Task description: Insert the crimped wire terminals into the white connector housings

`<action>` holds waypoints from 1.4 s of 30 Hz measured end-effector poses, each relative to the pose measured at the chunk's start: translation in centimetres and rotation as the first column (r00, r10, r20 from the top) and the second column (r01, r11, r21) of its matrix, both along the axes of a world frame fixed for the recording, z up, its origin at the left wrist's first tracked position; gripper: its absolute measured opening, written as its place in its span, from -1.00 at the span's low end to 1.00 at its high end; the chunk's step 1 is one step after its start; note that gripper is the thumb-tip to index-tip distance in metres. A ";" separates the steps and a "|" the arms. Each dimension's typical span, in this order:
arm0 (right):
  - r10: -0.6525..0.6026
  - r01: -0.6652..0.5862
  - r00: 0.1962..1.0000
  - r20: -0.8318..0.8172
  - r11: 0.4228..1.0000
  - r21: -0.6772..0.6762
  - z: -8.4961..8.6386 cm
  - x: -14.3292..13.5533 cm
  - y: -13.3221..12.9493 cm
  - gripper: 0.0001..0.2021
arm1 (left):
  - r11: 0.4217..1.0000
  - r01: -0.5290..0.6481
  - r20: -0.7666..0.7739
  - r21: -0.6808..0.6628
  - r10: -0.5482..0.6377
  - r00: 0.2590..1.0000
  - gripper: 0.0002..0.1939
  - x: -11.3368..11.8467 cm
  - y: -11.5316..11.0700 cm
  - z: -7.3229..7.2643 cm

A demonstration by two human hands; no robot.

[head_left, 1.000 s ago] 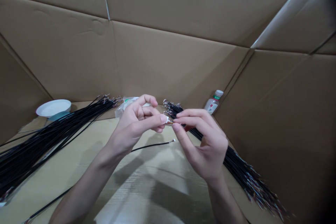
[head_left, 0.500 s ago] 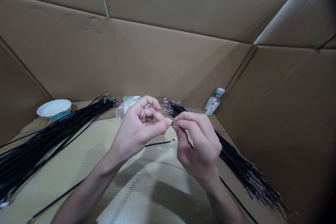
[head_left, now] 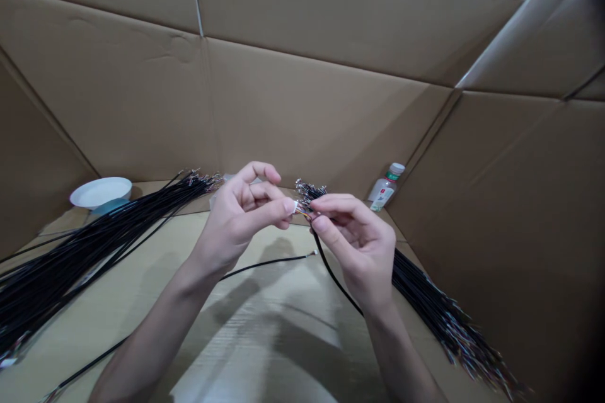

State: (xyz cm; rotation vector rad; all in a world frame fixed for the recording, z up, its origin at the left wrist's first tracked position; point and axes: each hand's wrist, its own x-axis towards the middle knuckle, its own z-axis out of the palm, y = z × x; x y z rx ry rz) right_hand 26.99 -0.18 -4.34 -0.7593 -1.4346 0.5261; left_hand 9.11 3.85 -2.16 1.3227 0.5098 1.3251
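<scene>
Between thumb and fingers my left hand [head_left: 241,214] pinches a small white connector [head_left: 295,206]. Thin coloured wires [head_left: 305,215] run from it to my right hand [head_left: 357,236], which is closed on the wires at the end of a black cable [head_left: 331,272]. That cable hangs down past my right wrist. Another black cable [head_left: 269,261] with a small white end lies on the surface beneath my hands and passes behind my left forearm.
Large bundles of black cables lie at the left [head_left: 94,252] and right [head_left: 425,296]. A white bowl [head_left: 101,191] is at the back left, a bottle [head_left: 385,187] at the back right. Cardboard walls [head_left: 307,107] enclose the surface [head_left: 189,245].
Both hands have shifted slightly; the connector is now further left, and the coloured wires between the hands show more. The black cable below my right hand is more exposed.
</scene>
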 end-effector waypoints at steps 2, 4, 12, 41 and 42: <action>0.021 -0.021 1.000 0.004 1.000 0.007 0.1 0.1 0.2 -0.95 | 1.000 0.007 0.006 -0.004 -0.007 1.000 -0.63 0.0 0.0 0.1; 0.040 -0.040 0.999 0.024 0.999 0.005 0.3 0.2 0.2 -0.93 | 1.000 0.027 0.009 -0.011 -0.027 1.000 -0.64 0.0 0.0 0.1; 0.045 -0.045 0.997 0.060 0.999 -0.005 0.7 0.2 0.2 -0.90 | 0.995 0.102 -0.031 -0.012 -0.102 0.994 -0.63 -0.3 0.4 -0.2; -0.048 0.034 0.979 0.196 0.997 0.072 -0.1 -0.5 0.5 -0.89 | 0.648 0.050 -0.468 0.760 0.492 0.735 -0.93 -1.5 0.2 0.3; -0.072 0.055 0.978 0.198 0.994 0.090 -0.1 -0.6 0.5 -0.88 | 0.647 0.048 -0.471 0.761 0.500 0.727 -0.93 -1.4 0.3 0.2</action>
